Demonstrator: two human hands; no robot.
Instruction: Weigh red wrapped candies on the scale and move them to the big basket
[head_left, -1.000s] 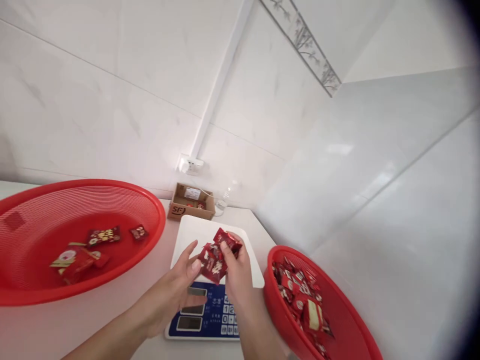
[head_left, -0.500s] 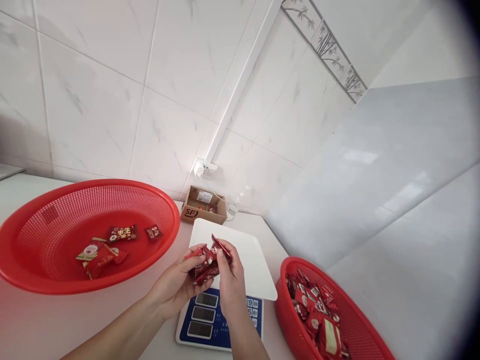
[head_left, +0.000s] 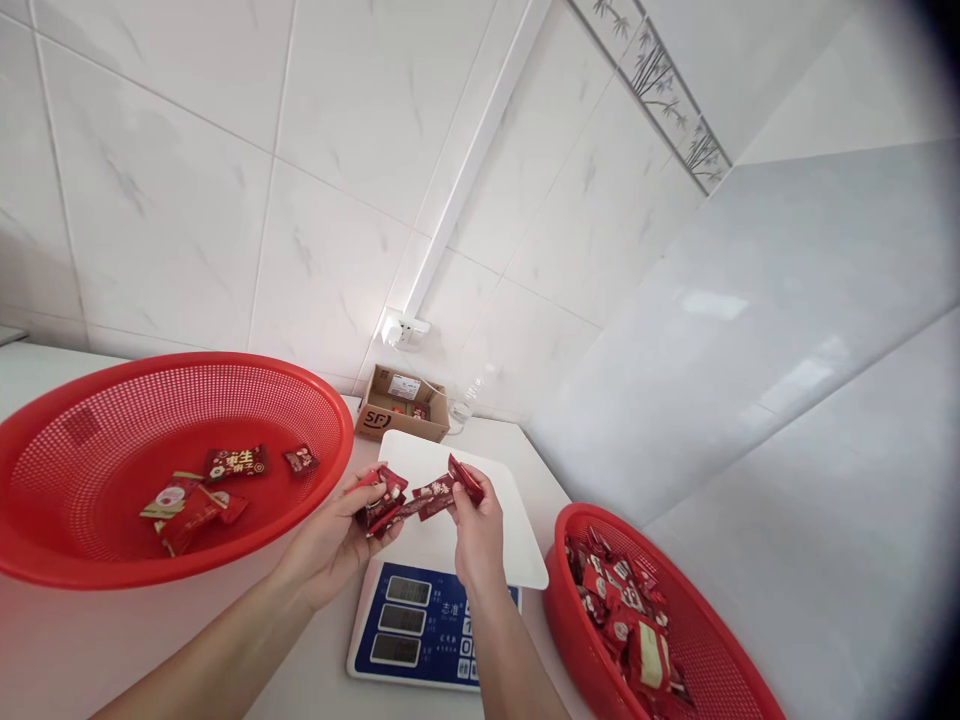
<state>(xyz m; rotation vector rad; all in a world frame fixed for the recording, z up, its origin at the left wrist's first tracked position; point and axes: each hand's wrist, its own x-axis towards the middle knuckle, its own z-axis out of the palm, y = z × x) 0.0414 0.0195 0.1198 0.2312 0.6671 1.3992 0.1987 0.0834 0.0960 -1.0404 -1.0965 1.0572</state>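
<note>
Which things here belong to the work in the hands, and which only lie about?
In use: left hand and right hand, both holding red packets above the scale; large basket; small basket.

Lying about: cardboard box, clear bottle, wall socket.

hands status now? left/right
Left hand: closed on red packets.
Right hand: fingers pinching a red packet.

White marbled wall tiles (head_left: 187,180) rise behind the white bench (head_left: 67,640), brightly lit. A white conduit (head_left: 480,140) runs diagonally down to a socket (head_left: 405,328); a bamboo-patterned border strip (head_left: 660,85) crosses above.
</note>
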